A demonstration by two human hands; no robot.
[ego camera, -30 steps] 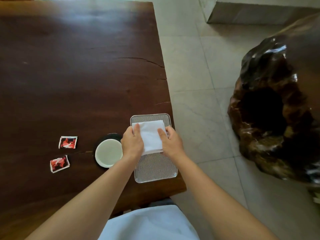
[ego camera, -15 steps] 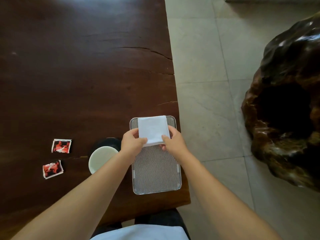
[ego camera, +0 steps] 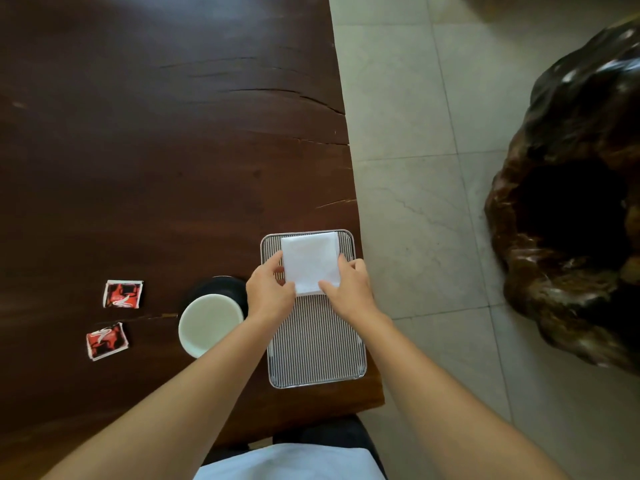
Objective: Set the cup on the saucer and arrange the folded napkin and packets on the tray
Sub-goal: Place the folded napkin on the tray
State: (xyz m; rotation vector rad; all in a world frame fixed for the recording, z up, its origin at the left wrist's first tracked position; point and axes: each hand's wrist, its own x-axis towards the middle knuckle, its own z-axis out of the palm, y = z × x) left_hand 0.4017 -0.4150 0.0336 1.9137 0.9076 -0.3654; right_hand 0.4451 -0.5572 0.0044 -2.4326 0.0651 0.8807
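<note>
Two packets [ego camera: 123,294] beside cup [ego camera: 209,323] on saucer [ego camera: 221,284], left hand [ego camera: 268,292] and right hand [ego camera: 349,289] pinching napkin [ego camera: 310,261] on tray [ego camera: 317,341], dark stump [ego camera: 571,202] nearby.

Two red-and-black packets are in view: the far packet [ego camera: 123,294] and the near packet [ego camera: 107,341]. There is one white cup [ego camera: 210,323] and one dark saucer [ego camera: 221,285]. There is one ribbed metal tray [ego camera: 317,341] and one white folded napkin [ego camera: 310,261]. Two hands show, the left hand [ego camera: 268,296] and the right hand [ego camera: 349,289]. There is one dark wooden surface [ego camera: 173,150]. One glossy root-wood stump [ego camera: 571,202] stands on the tiled floor [ego camera: 415,133].
</note>
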